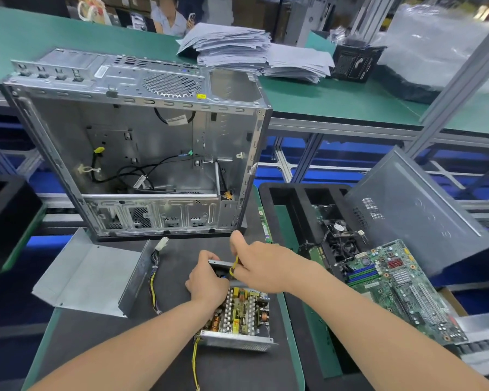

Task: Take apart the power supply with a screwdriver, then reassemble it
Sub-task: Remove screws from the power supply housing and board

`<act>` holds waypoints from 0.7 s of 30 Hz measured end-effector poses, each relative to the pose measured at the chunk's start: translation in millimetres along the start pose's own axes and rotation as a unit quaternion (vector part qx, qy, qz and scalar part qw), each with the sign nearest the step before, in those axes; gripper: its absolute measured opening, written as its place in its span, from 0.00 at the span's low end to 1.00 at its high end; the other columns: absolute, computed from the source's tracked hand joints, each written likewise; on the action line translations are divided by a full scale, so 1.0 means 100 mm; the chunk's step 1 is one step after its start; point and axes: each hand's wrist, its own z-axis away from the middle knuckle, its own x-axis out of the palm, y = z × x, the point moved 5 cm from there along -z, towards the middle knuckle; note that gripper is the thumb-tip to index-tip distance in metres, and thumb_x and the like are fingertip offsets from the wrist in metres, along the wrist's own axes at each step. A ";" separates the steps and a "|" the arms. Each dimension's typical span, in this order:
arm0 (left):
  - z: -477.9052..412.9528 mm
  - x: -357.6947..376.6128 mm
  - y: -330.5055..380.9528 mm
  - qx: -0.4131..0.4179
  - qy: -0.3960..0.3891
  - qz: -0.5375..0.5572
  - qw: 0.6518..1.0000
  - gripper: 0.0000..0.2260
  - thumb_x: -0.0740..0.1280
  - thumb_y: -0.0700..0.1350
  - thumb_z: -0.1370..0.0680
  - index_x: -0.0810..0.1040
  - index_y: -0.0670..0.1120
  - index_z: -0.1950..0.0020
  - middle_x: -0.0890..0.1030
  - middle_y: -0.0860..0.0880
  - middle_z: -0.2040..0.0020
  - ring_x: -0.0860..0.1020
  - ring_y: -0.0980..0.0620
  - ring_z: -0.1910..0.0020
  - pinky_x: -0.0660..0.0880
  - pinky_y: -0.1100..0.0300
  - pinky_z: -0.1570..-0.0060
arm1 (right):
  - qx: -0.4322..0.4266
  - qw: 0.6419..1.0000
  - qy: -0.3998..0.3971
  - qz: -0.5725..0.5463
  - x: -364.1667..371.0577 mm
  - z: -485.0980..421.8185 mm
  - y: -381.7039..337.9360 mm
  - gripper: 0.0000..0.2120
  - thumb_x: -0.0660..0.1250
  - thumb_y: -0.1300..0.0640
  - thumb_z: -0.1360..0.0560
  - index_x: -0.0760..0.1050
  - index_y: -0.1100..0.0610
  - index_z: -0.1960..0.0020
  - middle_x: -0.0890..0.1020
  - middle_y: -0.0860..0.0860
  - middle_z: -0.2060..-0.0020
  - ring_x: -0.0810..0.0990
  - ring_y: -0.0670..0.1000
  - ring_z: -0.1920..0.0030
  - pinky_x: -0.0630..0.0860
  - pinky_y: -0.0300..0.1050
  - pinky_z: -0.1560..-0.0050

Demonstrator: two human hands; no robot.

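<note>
The open power supply [237, 317] lies on the dark mat in front of me, its circuit board with coils and heatsinks exposed. Its bent metal cover [88, 275] lies apart to the left, and a cable bundle with a white connector [156, 266] trails between them. My left hand [209, 280] grips the far wall of the power supply, where the fan sits. My right hand [266, 266] holds a yellow-handled screwdriver [234, 267] against that same wall. The screwdriver's tip is hidden by my fingers.
An emptied computer case [136, 153] stands open behind the mat. To the right, a black tray [283, 198] holds a cooler fan and a motherboard [401, 286], with a grey side panel [418, 215] leaning on it. Paper stacks [237, 49] and a seated person lie beyond.
</note>
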 end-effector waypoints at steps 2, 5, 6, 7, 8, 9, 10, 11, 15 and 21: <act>0.00 -0.01 0.00 -0.001 -0.002 -0.004 1.000 0.16 0.71 0.33 0.26 0.71 0.49 0.46 0.82 0.49 0.53 0.77 0.42 0.47 0.71 0.48 0.41 | -0.006 0.999 0.006 -0.032 0.00 -0.01 0.00 0.07 0.56 0.52 0.14 0.58 0.53 0.45 0.75 0.53 0.67 0.72 0.55 0.70 0.66 0.49 0.70; 0.00 -0.01 0.00 0.000 -0.008 -0.006 1.000 0.16 0.71 0.34 0.26 0.71 0.49 0.46 0.81 0.49 0.53 0.77 0.41 0.47 0.72 0.47 0.41 | 0.027 0.993 0.060 0.098 0.01 -0.07 0.01 0.12 0.53 0.46 0.12 0.63 0.55 0.43 0.70 0.51 0.66 0.76 0.56 0.66 0.63 0.47 0.71; 0.00 -0.02 0.01 0.001 -0.010 -0.006 1.000 0.16 0.72 0.34 0.26 0.71 0.48 0.46 0.81 0.49 0.53 0.77 0.42 0.47 0.72 0.46 0.41 | 0.021 0.983 0.072 0.164 0.01 -0.08 -0.01 0.12 0.53 0.46 0.12 0.66 0.55 0.40 0.70 0.51 0.65 0.79 0.58 0.62 0.64 0.46 0.70; 0.00 -0.02 0.01 0.003 -0.012 -0.007 1.000 0.16 0.72 0.35 0.26 0.71 0.48 0.46 0.81 0.49 0.53 0.77 0.42 0.47 0.73 0.46 0.41 | 0.012 0.976 0.070 0.207 0.02 -0.08 -0.02 0.11 0.54 0.47 0.11 0.67 0.53 0.36 0.72 0.53 0.63 0.81 0.59 0.59 0.65 0.46 0.69; 0.00 -0.02 0.01 0.007 -0.013 -0.009 1.000 0.15 0.72 0.35 0.26 0.71 0.48 0.46 0.81 0.49 0.53 0.77 0.42 0.47 0.73 0.46 0.42 | 0.010 0.977 0.063 0.205 0.03 -0.08 -0.01 0.10 0.54 0.47 0.12 0.66 0.52 0.36 0.75 0.54 0.60 0.81 0.59 0.58 0.66 0.48 0.68; 0.00 -0.02 0.01 0.010 -0.013 -0.009 1.000 0.15 0.71 0.35 0.26 0.70 0.48 0.46 0.81 0.49 0.53 0.77 0.42 0.47 0.73 0.46 0.42 | 0.009 0.987 0.061 0.149 0.02 -0.08 0.00 0.10 0.54 0.46 0.13 0.64 0.51 0.39 0.77 0.54 0.60 0.79 0.59 0.60 0.67 0.49 0.67; 0.00 -0.02 0.00 0.013 -0.014 -0.009 1.000 0.15 0.71 0.35 0.26 0.70 0.47 0.46 0.81 0.49 0.53 0.78 0.41 0.48 0.73 0.46 0.42 | 0.006 0.997 0.042 0.067 0.02 -0.07 0.02 0.09 0.54 0.45 0.14 0.61 0.51 0.42 0.78 0.54 0.62 0.77 0.58 0.64 0.68 0.49 0.68; 0.00 -0.03 0.00 0.015 -0.015 -0.010 1.000 0.14 0.71 0.35 0.26 0.70 0.47 0.47 0.81 0.48 0.53 0.78 0.41 0.48 0.73 0.46 0.42 | -0.001 1.000 0.017 -0.011 0.03 -0.06 0.03 0.09 0.55 0.47 0.14 0.59 0.52 0.44 0.77 0.54 0.64 0.75 0.57 0.68 0.67 0.49 0.69; -0.04 -0.04 -0.04 0.015 -0.056 -0.006 0.998 0.14 0.73 0.36 0.27 0.73 0.48 0.47 0.82 0.48 0.51 0.78 0.44 0.48 0.75 0.47 0.42 | 0.017 0.998 0.058 0.037 0.02 -0.08 0.03 0.14 0.54 0.43 0.13 0.61 0.55 0.46 0.74 0.51 0.66 0.74 0.56 0.68 0.62 0.47 0.71; -0.20 -0.18 -0.03 -0.060 -0.267 0.157 0.949 0.21 0.65 0.31 0.32 0.81 0.46 0.43 0.82 0.44 0.53 0.75 0.47 0.53 0.72 0.56 0.53 | 0.007 0.993 0.083 0.089 0.02 -0.09 0.06 0.22 0.45 0.38 0.15 0.67 0.54 0.41 0.75 0.52 0.63 0.75 0.58 0.65 0.65 0.48 0.68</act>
